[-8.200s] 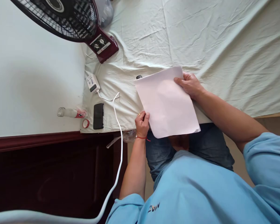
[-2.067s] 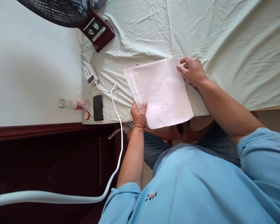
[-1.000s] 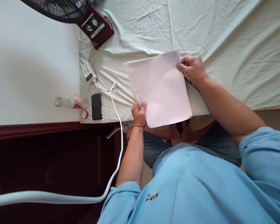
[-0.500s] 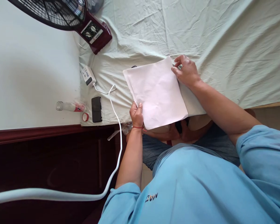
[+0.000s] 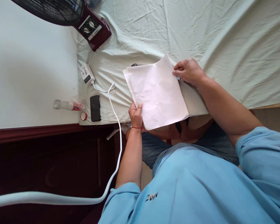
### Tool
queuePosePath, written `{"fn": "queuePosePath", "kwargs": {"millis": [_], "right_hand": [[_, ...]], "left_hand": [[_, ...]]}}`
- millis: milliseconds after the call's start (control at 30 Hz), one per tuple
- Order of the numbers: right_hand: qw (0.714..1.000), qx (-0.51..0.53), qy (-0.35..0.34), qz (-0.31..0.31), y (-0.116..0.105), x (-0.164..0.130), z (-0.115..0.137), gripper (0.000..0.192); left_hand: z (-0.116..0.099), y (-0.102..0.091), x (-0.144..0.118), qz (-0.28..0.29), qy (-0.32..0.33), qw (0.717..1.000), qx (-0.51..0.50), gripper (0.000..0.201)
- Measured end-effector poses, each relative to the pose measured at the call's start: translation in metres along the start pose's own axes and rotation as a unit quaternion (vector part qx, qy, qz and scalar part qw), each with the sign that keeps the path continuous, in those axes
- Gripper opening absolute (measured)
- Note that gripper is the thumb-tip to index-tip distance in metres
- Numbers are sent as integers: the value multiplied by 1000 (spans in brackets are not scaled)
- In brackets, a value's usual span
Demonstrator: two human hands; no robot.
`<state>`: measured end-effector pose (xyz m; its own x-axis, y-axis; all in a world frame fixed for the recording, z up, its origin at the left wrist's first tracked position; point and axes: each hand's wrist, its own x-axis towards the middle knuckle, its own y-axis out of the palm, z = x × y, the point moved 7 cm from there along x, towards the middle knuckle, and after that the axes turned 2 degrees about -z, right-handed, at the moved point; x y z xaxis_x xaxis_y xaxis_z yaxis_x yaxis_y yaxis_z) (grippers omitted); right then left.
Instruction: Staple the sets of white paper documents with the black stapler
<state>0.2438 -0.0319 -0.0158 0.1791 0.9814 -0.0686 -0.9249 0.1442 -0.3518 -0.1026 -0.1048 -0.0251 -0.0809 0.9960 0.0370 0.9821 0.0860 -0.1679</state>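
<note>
**Between two hands: a stack of paper held at opposite corners**

At the near edge of the bed (image 5: 200, 37), a stack of white paper (image 5: 157, 91) is held just above the wrinkled sheet, partly over the person's lap. Its long axis runs diagonally, from the far left corner toward the near right corner. The left hand (image 5: 135, 114) holds the near left edge, its fingers (image 5: 138, 107) closed on the paper with the thumb on top. The right hand (image 5: 189, 71) is at the far right corner, where its fingers (image 5: 179, 72) pinch the top sheet, and this corner stands up a little from the rest. So the stack lies between both hands, and the lifted corner is at the right hand, well apart from the left one. Under the top sheet, several page edges show at the far left side.

Beside the bed's left edge lie a phone (image 5: 95, 108), a white charger (image 5: 86, 73) with its cable (image 5: 116, 124), and a fan base (image 5: 93, 27).
</note>
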Motion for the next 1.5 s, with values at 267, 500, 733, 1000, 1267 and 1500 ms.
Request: {"fn": "queuePosePath", "kwargs": {"millis": [267, 500, 733, 1000, 1267, 1500], "right_hand": [[1000, 25, 11, -5, 2, -9, 12, 19], [992, 115, 47, -1, 9, -9, 5, 25], [986, 159, 46, -26, 11, -8, 6, 27], [989, 145, 35, -20, 14, -15, 13, 26], [992, 111, 44, -32, 13, -18, 17, 23], [997, 62, 36, -28, 13, -18, 17, 24]], "left_hand": [[0, 0, -2, 13, -2, 999, -50, 48], [4, -1, -1, 36, -2, 997, -68, 43], [0, 0, -1, 47, -3, 996, -73, 40], [-3, 2, -1, 48, -23, 994, -94, 43], [0, 1, 1, 59, -32, 992, -103, 45], [-3, 6, -2, 70, -39, 992, -95, 48]]}}
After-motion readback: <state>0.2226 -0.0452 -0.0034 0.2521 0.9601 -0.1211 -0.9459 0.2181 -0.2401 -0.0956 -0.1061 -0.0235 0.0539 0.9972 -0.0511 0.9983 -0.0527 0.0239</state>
